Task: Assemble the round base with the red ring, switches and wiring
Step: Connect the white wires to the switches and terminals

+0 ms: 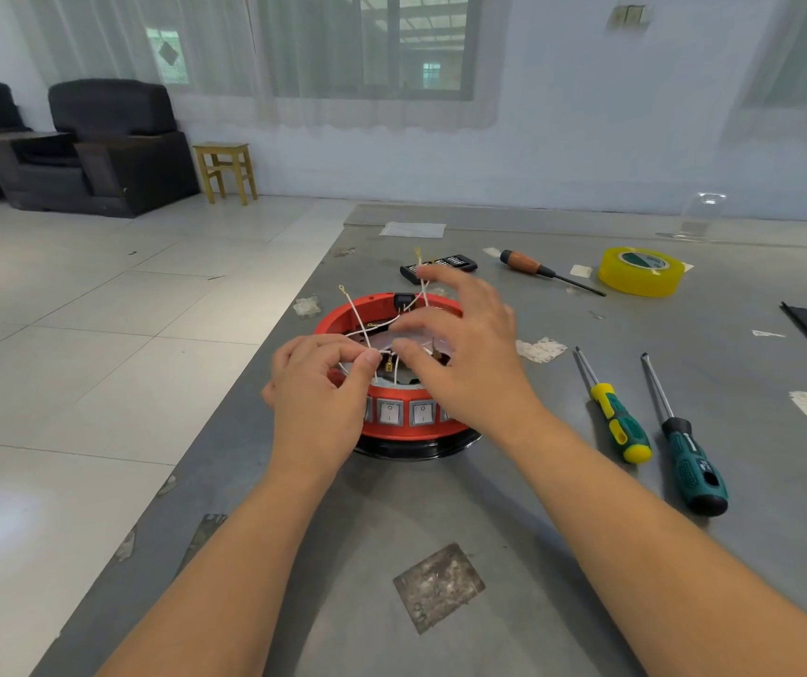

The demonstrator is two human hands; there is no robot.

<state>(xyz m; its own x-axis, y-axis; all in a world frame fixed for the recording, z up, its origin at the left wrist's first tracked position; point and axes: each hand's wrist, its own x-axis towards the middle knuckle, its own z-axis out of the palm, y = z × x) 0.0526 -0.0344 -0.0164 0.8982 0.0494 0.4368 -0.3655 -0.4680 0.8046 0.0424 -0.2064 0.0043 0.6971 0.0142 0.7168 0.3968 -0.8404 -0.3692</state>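
Near edge of grey table (440,505): round base (416,444) with red ring (406,427) seated, switches (406,412) already in front wall. Left hand (318,383) pinching white wires (360,329) over the middle; right hand (465,354) hovering, fingers spread and relaxed. Wiring looks unfinished, loose ends sticking up. Screwdrivers (655,427) untouched at right, yellow tape (641,272) farther back.

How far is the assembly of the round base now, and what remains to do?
Done: the red ring sits on the black base, and switches are already in its front. In hand: the left hand pinches a white wire over the open middle, and the right hand hovers open beside it. Left: several wire ends still stick up loose, so the wiring seems unfinished.
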